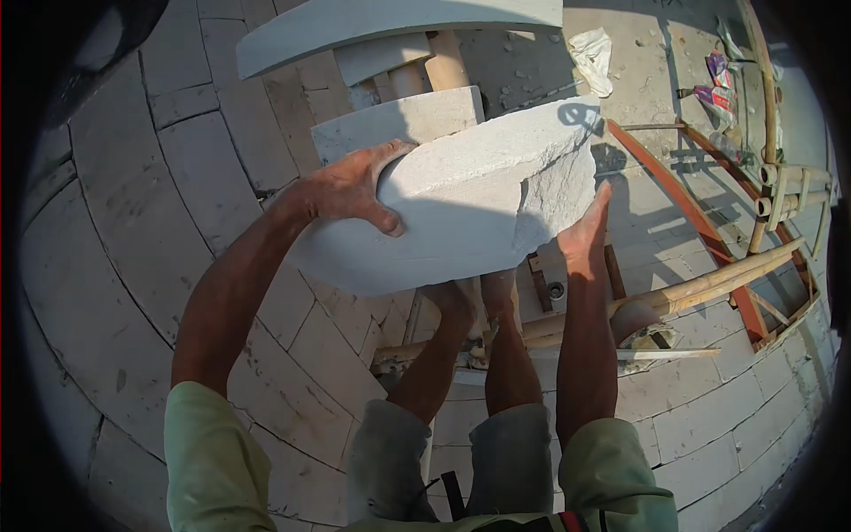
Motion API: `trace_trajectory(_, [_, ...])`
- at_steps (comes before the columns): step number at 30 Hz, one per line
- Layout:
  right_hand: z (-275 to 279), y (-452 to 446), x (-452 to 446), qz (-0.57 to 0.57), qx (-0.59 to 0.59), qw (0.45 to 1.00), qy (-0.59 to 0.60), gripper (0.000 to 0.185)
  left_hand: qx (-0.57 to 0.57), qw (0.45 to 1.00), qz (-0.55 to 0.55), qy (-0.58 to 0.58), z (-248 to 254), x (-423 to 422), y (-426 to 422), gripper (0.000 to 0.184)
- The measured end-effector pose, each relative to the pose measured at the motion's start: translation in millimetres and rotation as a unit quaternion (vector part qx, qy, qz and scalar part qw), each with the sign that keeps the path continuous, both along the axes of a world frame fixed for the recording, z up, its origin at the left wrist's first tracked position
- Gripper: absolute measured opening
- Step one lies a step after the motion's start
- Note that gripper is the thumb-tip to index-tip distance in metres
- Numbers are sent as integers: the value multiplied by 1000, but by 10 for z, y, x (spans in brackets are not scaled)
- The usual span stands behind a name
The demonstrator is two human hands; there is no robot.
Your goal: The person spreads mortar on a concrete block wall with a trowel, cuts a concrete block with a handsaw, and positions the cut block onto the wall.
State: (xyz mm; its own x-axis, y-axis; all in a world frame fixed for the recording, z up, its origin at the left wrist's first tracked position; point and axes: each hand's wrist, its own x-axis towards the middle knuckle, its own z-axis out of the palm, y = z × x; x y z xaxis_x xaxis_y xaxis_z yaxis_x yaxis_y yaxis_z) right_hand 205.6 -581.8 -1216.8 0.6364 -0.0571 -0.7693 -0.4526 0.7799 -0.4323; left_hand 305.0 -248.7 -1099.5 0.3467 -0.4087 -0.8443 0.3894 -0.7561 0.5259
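A large pale concrete block (443, 222), with a rough broken face at its right end, is held up in front of me between both hands. My left hand (359, 184) grips its upper left side, with the thumb on the near face and the fingers over the top edge. At the broken right end my right hand (585, 226) presses against the block, its fingers partly hidden behind it. Just beyond the held block lies another pale block (399, 122), partly covered by it.
A long pale slab (399, 31) crosses the top of the view. Block walling (195, 168) rises on the left. To the right are bamboo poles (683, 297), a reddish frame (669, 191) and a white bag (591, 60). My legs are below the block.
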Motion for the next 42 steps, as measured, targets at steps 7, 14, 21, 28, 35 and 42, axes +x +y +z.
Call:
trace_trajectory(7, [-171,118,31,-2,-68,996,55,64,-95,995,25,23,-561,370,90,109])
trace_trajectory(14, [-178,167,-112,9,-104,985,139,64,-124,989,81,21,-830,448,146,101])
trace_trajectory(21, [1,292,23,-9,-176,957,229,69,-110,979,100,-140,-579,407,259,80])
trace_trajectory(28, [176,299,32,47,-220,947,228,81,37,921,212,-324,-523,-327,260,97])
trace_trajectory(35, [384,-227,282,88,-402,885,215,60,171,906,84,-377,-359,-657,-337,118])
trace_trajectory(42, [753,-208,1865,264,-721,617,-172,35,248,900,236,-269,-550,-682,-178,133])
